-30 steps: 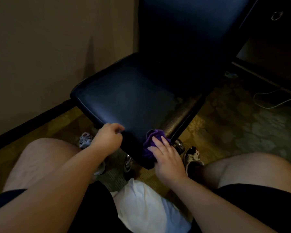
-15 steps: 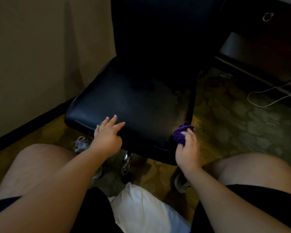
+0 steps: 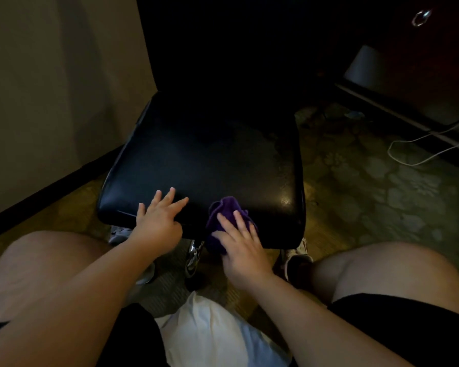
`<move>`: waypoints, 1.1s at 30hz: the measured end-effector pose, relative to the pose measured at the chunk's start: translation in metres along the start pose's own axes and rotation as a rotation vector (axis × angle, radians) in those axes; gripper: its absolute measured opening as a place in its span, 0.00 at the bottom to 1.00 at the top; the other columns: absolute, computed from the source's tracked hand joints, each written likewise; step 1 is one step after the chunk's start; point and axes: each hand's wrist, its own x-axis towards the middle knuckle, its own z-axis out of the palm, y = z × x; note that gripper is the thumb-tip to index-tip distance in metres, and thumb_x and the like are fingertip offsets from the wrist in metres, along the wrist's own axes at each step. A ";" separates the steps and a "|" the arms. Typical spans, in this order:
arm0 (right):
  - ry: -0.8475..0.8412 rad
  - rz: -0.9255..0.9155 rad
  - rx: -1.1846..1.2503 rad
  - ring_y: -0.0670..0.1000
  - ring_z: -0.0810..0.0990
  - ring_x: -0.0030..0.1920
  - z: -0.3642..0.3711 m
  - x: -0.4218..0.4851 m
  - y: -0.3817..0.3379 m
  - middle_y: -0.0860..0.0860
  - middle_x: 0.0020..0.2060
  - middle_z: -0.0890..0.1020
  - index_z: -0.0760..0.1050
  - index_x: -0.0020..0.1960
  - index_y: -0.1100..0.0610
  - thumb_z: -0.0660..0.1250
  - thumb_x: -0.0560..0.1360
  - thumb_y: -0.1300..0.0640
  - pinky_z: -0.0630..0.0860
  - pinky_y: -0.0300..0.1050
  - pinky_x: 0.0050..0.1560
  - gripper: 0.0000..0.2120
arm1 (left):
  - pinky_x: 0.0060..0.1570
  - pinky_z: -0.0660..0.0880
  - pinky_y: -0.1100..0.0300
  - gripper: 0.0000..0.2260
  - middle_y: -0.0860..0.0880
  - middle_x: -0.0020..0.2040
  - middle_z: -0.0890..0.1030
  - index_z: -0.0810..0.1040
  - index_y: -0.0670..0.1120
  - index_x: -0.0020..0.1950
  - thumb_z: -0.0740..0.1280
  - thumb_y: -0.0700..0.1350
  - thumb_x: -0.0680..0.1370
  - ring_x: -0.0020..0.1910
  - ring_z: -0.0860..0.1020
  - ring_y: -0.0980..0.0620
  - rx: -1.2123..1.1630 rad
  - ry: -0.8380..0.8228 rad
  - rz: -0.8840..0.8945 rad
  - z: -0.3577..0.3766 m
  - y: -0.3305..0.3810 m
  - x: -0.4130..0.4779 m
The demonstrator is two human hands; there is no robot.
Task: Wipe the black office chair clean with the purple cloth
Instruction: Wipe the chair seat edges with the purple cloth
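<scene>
The black office chair [image 3: 210, 160] stands in front of me, its glossy seat facing me and its dark backrest rising behind. My right hand [image 3: 243, 247] presses the crumpled purple cloth [image 3: 224, 217] against the seat's front edge, near the middle. The cloth bulges out above and left of my fingers. My left hand [image 3: 159, 221] rests flat on the front left part of the seat, fingers spread, holding nothing. The chair's chrome base [image 3: 194, 256] shows under the seat between my hands.
A beige wall [image 3: 51, 88] with a dark baseboard runs along the left. Dark furniture with a ring pull [image 3: 420, 18] stands at the upper right, a white cable [image 3: 419, 144] lying on the patterned carpet. My bare knees frame the bottom, sneakers [image 3: 297, 256] beneath the seat.
The chair has turned so its front edge faces me. My right hand slid the cloth from the seat's right front corner leftward to the middle of the front edge. My left hand stayed on the seat.
</scene>
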 end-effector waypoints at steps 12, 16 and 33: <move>0.524 0.774 0.521 0.54 0.74 0.66 -0.083 0.045 0.112 0.50 0.67 0.74 0.70 0.70 0.47 0.64 0.79 0.52 0.72 0.49 0.63 0.19 | 0.74 0.38 0.37 0.34 0.52 0.83 0.46 0.52 0.59 0.81 0.61 0.42 0.78 0.80 0.42 0.46 0.065 -0.040 -0.059 -0.001 -0.007 0.007; 0.386 0.726 0.472 0.56 0.70 0.71 -0.101 0.069 0.125 0.51 0.72 0.71 0.69 0.73 0.48 0.64 0.80 0.52 0.68 0.56 0.71 0.22 | 0.74 0.38 0.36 0.34 0.51 0.83 0.47 0.51 0.60 0.80 0.60 0.45 0.78 0.80 0.44 0.44 0.157 -0.054 -0.018 0.004 -0.003 0.006; 0.070 -0.050 0.090 0.42 0.41 0.78 -0.003 0.025 0.011 0.42 0.80 0.58 0.70 0.70 0.46 0.63 0.73 0.62 0.33 0.44 0.76 0.27 | 0.75 0.55 0.45 0.30 0.50 0.79 0.63 0.62 0.56 0.79 0.62 0.45 0.76 0.77 0.59 0.46 0.096 0.046 0.092 0.004 0.012 -0.009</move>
